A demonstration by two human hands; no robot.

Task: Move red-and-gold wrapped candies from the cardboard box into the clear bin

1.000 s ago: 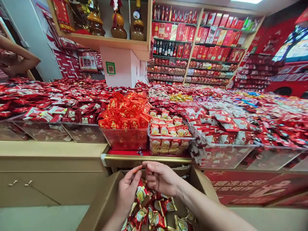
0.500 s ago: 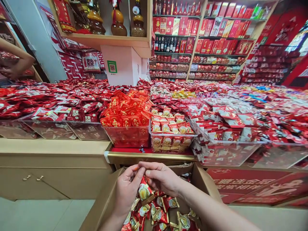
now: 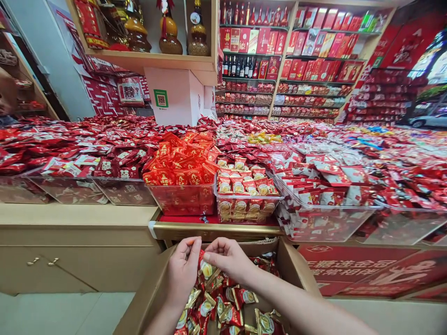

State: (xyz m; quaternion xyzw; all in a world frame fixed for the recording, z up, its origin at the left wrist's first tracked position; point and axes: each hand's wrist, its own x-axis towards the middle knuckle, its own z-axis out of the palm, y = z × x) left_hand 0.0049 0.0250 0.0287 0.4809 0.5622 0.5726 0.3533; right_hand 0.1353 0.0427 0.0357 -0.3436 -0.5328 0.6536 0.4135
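Observation:
Above an open cardboard box (image 3: 153, 284), both my hands are raised close together. My left hand (image 3: 183, 265) is closed, thumb against the fingers, at the left edge of a red and gold wrapped candy (image 3: 206, 271). My right hand (image 3: 228, 258) pinches the same candy from the right, partly covering its top. The wrapper carries a pale yellow fruit picture. Beneath my hands, several loose candies of the same kind (image 3: 230, 316) lie in the box; my forearms hide part of them.
On the counter, a clear bin of neatly stacked matching candies (image 3: 249, 202) stands beside a bin of bright red packets (image 3: 181, 197). More clear bins (image 3: 331, 218) line both sides. A gold-edged drawer front (image 3: 216, 229) borders the box. A person's arm (image 3: 7, 90) shows at far left.
My hands have drawn slightly apart at the fingertips, with the candy still between them. The person's arm at far left has moved mostly out of view. The camera has shifted slightly.

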